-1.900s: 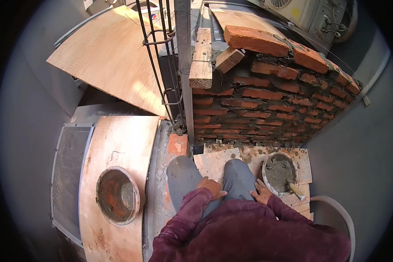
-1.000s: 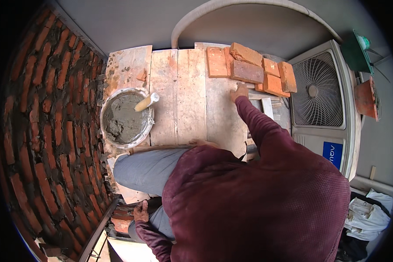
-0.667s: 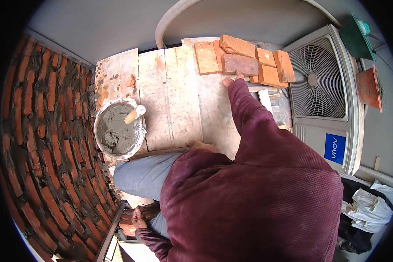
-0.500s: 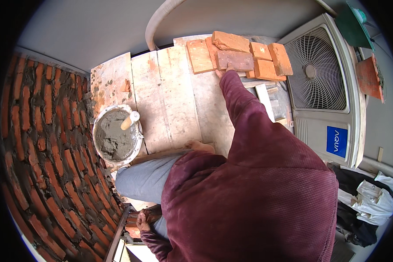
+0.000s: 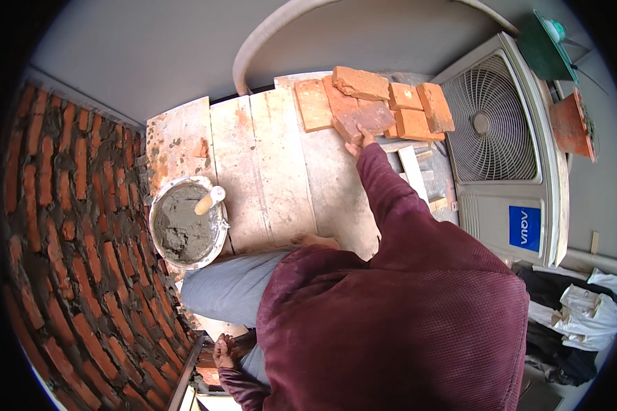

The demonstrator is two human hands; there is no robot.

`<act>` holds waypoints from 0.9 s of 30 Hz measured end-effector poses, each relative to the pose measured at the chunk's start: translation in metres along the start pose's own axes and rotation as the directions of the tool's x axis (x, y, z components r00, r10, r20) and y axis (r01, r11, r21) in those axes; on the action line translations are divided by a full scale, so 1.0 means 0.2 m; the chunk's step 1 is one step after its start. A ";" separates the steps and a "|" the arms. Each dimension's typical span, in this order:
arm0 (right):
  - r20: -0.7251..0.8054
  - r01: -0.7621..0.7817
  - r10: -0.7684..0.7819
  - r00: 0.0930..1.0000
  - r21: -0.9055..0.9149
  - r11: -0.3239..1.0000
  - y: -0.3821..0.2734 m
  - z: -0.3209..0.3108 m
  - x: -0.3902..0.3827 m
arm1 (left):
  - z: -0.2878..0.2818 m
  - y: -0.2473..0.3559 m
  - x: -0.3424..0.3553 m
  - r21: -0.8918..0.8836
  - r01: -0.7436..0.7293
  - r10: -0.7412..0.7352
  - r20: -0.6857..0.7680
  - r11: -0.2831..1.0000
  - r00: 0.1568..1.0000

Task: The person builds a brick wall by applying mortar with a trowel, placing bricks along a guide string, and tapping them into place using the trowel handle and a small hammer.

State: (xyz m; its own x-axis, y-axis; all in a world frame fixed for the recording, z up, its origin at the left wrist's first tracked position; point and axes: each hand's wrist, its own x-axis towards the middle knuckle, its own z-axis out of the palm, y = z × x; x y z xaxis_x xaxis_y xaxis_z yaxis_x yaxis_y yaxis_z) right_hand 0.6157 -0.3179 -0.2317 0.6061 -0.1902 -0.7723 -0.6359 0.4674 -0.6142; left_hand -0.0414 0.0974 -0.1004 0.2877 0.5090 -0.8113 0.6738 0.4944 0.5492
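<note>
My right hand [image 5: 360,142] grips the near edge of a purplish-brown brick [image 5: 363,122], which sits tilted at the front of a group of orange bricks [image 5: 360,83] on the boards. Low on the left, my left hand [image 5: 223,351] is beside my bent leg, its fingers curled in; whether it holds anything is hidden. Near the brick wall [image 5: 82,253] stands a round white bucket [image 5: 155,236] of wet grey mortar [image 5: 182,229]. A tool with a pale wooden handle [image 5: 204,204] rests in it, its blade out of sight.
Pale boards [image 5: 274,164] form the surface before me, with a small brick fragment [image 5: 201,148] on them. An air-conditioner unit [image 5: 504,151] stands at the right, near wood strips [image 5: 413,171] and piled cloth [image 5: 586,315]. A thick pale hose [image 5: 243,58] curves along the grey back wall.
My right hand has drawn the purplish-brown brick slightly nearer and turned it out of line with the others. The view has shifted a little. My left hand stays beside my leg.
</note>
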 end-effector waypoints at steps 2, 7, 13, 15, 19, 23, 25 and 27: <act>0.127 0.025 -0.026 0.991 0.015 1.000 0.00 0.00 -0.20 | -0.01 -0.02 -0.01 -0.025 -0.031 0.030 -0.027 0.999 0.999; 0.522 0.034 0.065 0.850 -0.178 0.983 0.05 0.03 -0.76 | 0.18 0.16 -0.15 -0.286 -0.316 0.272 -0.181 0.905 0.945; 0.854 0.042 0.411 0.320 -0.446 0.894 0.24 0.47 -1.55 | 0.74 0.70 -0.54 -0.452 -0.581 0.587 -0.145 0.677 0.796; 0.869 0.098 0.483 0.110 -0.493 0.864 0.36 0.60 -1.78 | 0.89 0.80 -0.52 -0.550 -0.572 0.657 -0.055 0.608 0.752; 0.715 0.209 0.658 -0.235 -0.624 0.753 0.70 0.70 -2.20 | 0.97 0.73 -0.57 -0.650 -0.707 0.664 -0.402 0.278 0.630; 0.382 0.505 0.854 -0.353 -0.690 0.518 1.01 0.66 -2.43 | 0.76 0.55 -0.77 -0.687 -0.724 0.480 -0.617 0.058 0.624; 0.236 0.756 0.876 -0.421 -0.443 0.482 1.11 0.73 -2.51 | 0.69 0.49 -0.82 -0.661 -0.747 0.388 -0.708 -0.071 0.590; 0.137 0.844 0.871 -0.471 -0.218 0.491 1.02 0.80 -2.53 | 0.64 0.45 -0.90 -0.636 -0.710 0.267 -0.771 -0.301 0.578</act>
State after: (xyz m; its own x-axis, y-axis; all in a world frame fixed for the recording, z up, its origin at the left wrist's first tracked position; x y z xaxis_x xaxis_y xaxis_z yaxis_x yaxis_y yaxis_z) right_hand 0.2553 0.0131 0.0602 -0.7744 0.6149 -0.1487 0.0949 -0.1195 -0.9883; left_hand 0.0544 -0.0402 0.0688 -0.1788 0.9695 -0.1675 -0.8402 -0.0618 0.5388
